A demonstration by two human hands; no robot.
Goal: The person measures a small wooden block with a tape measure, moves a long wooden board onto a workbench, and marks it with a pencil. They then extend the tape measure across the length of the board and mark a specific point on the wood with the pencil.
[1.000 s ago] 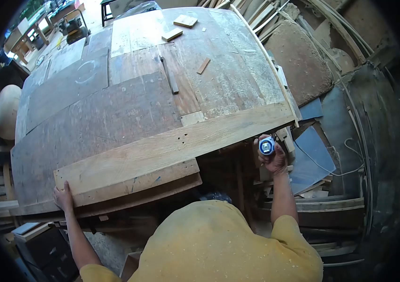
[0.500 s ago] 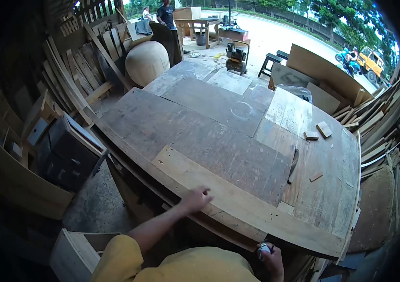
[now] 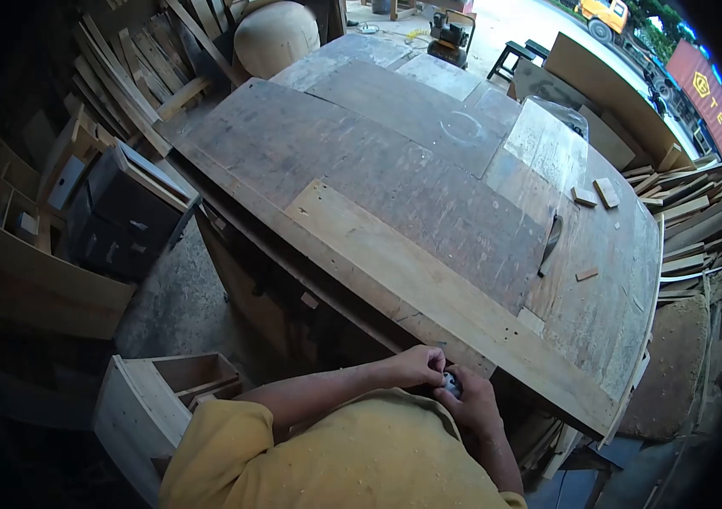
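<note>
you were handling the small rounded whitish-and-blue tape measure (image 3: pixel 452 386), close to your body at the table's near edge. your right hand (image 3: pixel 475 403) gripped it; your left hand (image 3: pixel 419 366) was closed, fingertips drawn together just beside it, though whether they pinched anything could not be told. no drawn-out blade could be made out. as i judged it, you were adjusting or readying the tool, and the next move called for a steady right grip and clear room for the left fingers.

just beyond both hands lay the long pale plywood board (image 3: pixel 454 284), flat along the near edge of the broad, patched brown wooden table (image 3: pixel 378 161). that edge stood in the way of any straight forward reach at hand height. left of your left forearm stood an open-topped pale wooden box (image 3: pixel 142 403), limiting elbow room there.

farther out, ahead and right of your right hand, were a thin reddish wood strip (image 3: pixel 587 275), a dark curved tool (image 3: pixel 554 233) and two small pale wood blocks (image 3: pixel 595 195). past the table stood a black wheeled machine (image 3: pixel 449 38).
</note>
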